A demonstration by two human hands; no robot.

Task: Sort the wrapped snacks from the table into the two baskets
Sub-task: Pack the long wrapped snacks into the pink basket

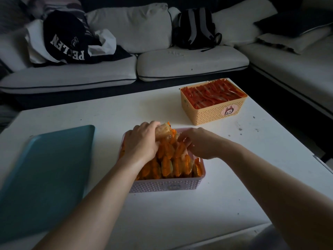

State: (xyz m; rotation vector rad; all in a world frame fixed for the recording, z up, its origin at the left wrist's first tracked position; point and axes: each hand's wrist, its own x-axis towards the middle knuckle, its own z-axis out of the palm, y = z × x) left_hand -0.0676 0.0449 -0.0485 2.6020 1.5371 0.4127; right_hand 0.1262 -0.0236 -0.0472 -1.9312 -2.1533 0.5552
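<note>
1. Currently, the left grip (142,139) is clenched round a small stack of orange-wrapped snacks (163,130), held over the far end of the pink basket (162,185).
2. The right grip (198,143) has its fingers curled down onto the packets at the basket's far right side. Whether they pinch a wrapper cannot be told.
3. Governing relation: the held stack sits between the two grips, directly above the basket's far end, with its long axis tilted up and away from the person. The left grip carries it and the right lies just beside it. Judgement: the coming move is a short downward seating into the far row, with the right grip placed to steady neighbouring packets.
4. Pink basket contents: orange packets (173,166) standing on edge in tight rows, up to the rim at the near end.
5. Yellow basket (212,114), well apart at the far right of the surface (180,213), holds red packets (214,95) in slanted rows.
6. A teal tray (45,174) lies to the left of the pink basket.
7. Judgement: with both baskets filled, the sort appears close to finished.
</note>
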